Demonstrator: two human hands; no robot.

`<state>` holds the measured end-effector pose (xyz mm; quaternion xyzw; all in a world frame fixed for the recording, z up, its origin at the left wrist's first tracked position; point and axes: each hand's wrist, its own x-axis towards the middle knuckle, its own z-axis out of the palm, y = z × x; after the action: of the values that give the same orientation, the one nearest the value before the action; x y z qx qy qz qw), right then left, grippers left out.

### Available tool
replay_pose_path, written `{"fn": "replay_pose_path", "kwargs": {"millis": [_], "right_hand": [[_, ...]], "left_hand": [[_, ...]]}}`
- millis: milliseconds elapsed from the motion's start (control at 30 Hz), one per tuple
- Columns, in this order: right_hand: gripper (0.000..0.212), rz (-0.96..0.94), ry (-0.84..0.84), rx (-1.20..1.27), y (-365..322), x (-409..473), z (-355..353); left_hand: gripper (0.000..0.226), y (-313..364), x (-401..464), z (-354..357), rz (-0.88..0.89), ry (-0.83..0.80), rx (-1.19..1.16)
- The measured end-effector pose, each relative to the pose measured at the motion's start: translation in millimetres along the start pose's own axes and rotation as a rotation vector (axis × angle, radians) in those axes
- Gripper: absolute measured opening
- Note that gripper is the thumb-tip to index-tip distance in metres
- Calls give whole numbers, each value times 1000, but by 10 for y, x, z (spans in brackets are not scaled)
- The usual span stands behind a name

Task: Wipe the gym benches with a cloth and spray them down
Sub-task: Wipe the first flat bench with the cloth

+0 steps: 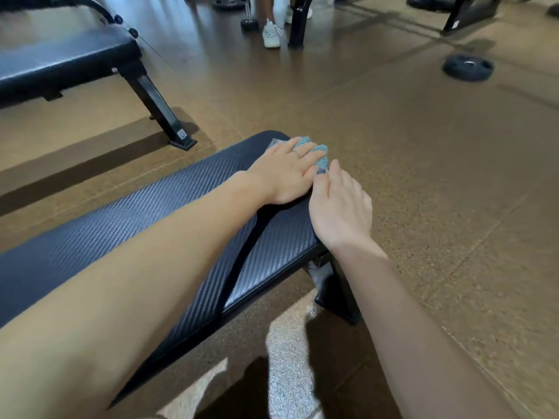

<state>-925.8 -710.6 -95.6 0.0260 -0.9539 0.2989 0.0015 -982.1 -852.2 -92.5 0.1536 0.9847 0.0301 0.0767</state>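
Teal cloth (pixel 314 152) is lying bunched on the far end of the black textured bench (pixel 169 204), and the left hand (pixel 287 173) is pressing it down with fingers nearly straight. Just beside the cloth, the right hand (pixel 340 207) is touching its edge, fingers loosely extended. Beyond the bench, a weight plate (pixel 468 67) is lying on the brown speckled floor (pixel 423 164).

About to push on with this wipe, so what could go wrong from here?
1. The cloth is bunched at the far corner of the bench, half over the edge; it could slip off.
2. The left hand covers most of it and the right hand only touches its edge, so contact is narrow and strips may be missed.
3. No spray bottle is in view.
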Motion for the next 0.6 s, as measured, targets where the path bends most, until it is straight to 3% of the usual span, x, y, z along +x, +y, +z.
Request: {"fn": "replay_pose_path", "kwargs": {"millis": [100, 300, 600], "right_hand": [[59, -21, -10, -18, 22, -18, -2], [58, -27, 53, -165, -33, -50, 95], [58, -17, 24, -212, -68, -65, 53]], "left_hand": [[82, 34, -267, 11, 9, 10, -12], [68, -317, -1428, 60, 77, 59, -14], [88, -481, -438, 51, -200, 22, -37]]}}
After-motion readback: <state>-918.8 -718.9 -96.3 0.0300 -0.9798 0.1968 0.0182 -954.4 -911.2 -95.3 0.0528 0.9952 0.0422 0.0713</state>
